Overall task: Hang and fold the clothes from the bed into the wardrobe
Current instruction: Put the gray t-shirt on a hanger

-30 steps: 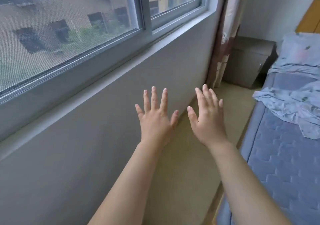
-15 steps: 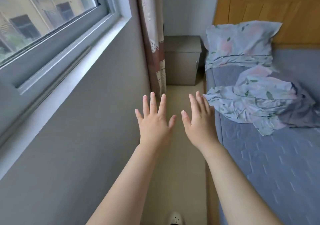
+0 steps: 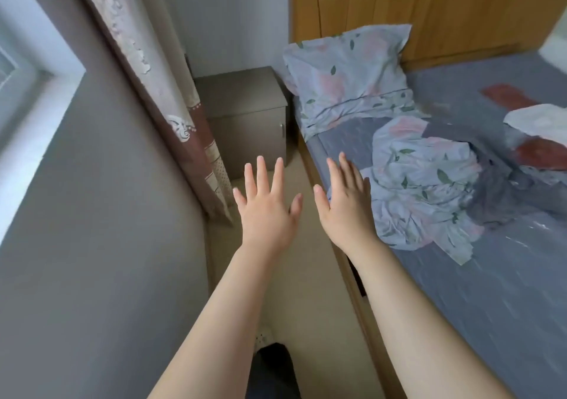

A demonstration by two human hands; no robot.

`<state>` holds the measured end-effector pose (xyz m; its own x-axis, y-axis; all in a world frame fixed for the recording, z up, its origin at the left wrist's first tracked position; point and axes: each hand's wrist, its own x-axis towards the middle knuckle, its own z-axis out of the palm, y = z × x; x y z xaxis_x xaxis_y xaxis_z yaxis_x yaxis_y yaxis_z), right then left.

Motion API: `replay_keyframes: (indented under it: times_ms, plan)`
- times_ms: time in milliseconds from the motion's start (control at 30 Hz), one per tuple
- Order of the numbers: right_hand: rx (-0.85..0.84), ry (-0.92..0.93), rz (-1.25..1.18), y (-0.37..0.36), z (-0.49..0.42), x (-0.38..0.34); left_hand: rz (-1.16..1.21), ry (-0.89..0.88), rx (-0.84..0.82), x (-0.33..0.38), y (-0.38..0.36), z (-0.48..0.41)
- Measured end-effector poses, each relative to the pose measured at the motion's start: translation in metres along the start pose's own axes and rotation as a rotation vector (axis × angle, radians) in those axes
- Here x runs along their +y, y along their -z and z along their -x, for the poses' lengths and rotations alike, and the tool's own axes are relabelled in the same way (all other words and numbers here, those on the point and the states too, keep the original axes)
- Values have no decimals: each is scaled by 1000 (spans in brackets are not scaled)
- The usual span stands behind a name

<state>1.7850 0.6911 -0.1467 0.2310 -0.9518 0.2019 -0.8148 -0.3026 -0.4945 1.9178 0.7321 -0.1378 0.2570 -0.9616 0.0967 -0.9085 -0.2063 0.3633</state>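
Note:
My left hand [image 3: 267,205] and my right hand [image 3: 345,205] are stretched out in front of me, fingers straight and spread, holding nothing. The bed [image 3: 491,291] with a grey-blue quilted cover lies to the right. On it is a crumpled floral light-blue cloth [image 3: 423,190] just right of my right hand, with a dark grey garment [image 3: 497,193] beside it. Further right lie a white garment [image 3: 540,122] and a red-brown one [image 3: 543,153]. No wardrobe is in view.
A floral pillow [image 3: 349,76] leans against the wooden headboard [image 3: 429,9]. A grey-brown bedside cabinet [image 3: 245,116] stands in the corner. A curtain [image 3: 171,91] hangs along the grey wall under the window [image 3: 27,70]. A narrow beige floor strip [image 3: 294,276] runs between wall and bed.
The view has swung right, from the window and wall towards the bed. More of the bed and its clothes has come into sight. Both hands stay raised and spread.

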Motion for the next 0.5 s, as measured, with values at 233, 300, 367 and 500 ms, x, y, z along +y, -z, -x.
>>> replay_keyframes:
  times_ms: [233, 300, 367, 500]
  plan:
    - [69, -284, 65, -4, -125, 23, 23, -210, -131, 11, -17, -178]
    - [105, -379, 67, -2, -142, 43, 62, -263, -206, 32, -38, -210]
    - [143, -470, 66, -3, -157, 66, 66, -335, -288, 58, -64, -233]
    - [192, -620, 61, -9, -187, 128, 23, -487, -381, 109, -119, -275]
